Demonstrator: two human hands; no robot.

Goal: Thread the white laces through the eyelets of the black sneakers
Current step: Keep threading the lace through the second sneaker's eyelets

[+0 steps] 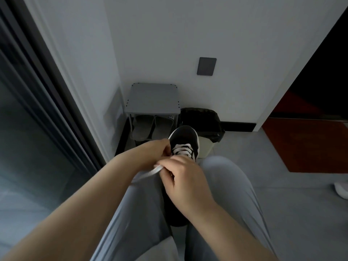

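A black sneaker (185,137) with a white sole edge rests between my knees, toe pointing away. White lace (179,148) crosses its lower eyelets. My left hand (156,149) grips the sneaker's left side near the eyelets, fingers curled. My right hand (185,176) sits just behind it, over the shoe's opening, and pinches a flat white lace end (148,173) that runs out to the left across my thigh. The upper eyelets are hidden under my hands.
My grey-trousered legs (226,185) fill the lower view. Ahead stand a small grey shoe rack (152,99) with grey slippers (150,127) under it and a bin with a black bag (205,120). A dark glass door (28,110) is at left; a white shoe (341,189) lies at right.
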